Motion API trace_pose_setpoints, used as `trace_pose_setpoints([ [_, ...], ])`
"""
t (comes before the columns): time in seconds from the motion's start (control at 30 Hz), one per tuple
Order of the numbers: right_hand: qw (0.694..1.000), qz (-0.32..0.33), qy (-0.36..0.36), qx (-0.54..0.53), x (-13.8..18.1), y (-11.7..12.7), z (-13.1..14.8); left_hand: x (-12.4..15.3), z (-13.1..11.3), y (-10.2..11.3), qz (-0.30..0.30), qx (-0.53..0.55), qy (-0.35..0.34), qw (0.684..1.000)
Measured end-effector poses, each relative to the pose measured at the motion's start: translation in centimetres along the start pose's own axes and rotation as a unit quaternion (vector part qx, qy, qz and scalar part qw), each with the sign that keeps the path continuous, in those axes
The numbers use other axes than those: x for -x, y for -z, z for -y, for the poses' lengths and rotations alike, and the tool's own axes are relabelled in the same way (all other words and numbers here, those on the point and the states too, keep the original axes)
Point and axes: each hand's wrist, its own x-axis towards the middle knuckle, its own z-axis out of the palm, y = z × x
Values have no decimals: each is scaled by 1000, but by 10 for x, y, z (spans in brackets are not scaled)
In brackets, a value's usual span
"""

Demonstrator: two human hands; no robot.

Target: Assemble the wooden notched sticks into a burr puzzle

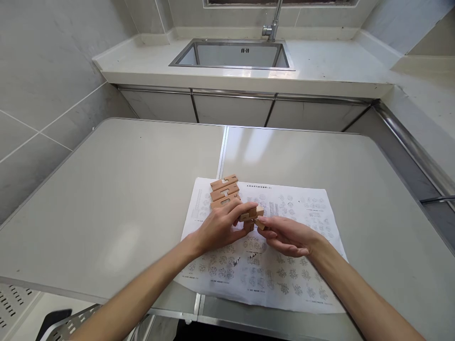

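My left hand (224, 222) is closed around a small cluster of notched wooden puzzle pieces (248, 215), held above the printed sheet. From the right, my right hand (286, 234) pinches a short wooden puzzle piece (260, 222) against the lower right of that cluster. How far the pieces interlock is hidden by my fingers. Just beyond my left hand, several flat notched wooden pieces (224, 191) lie in a stack of rows on the sheet, the nearest partly covered by the hand. The instruction sheet (295, 293) shows small line drawings of assembled shapes.
The sheet lies on a light folding table (88, 189) with a metal seam (222, 151) down its middle. Behind it is a counter (327, 71) with a sink (231, 68) and a tap (272, 31). A perforated chair (74, 324) stands at the lower left.
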Motion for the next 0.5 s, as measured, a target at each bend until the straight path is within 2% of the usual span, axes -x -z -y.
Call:
trace_pose_setpoints([
  [0.17,1000,2,-16,16,0,-1,1,0,3,3,7,-12,3,1000],
  [0.33,999,-28,-5,17,-1,-4,-1,2,4,0,5,-32,-17,999],
  [0.5,999,0,-28,36,-1,-6,-2,0,-1,1,49,-13,-18,999],
])
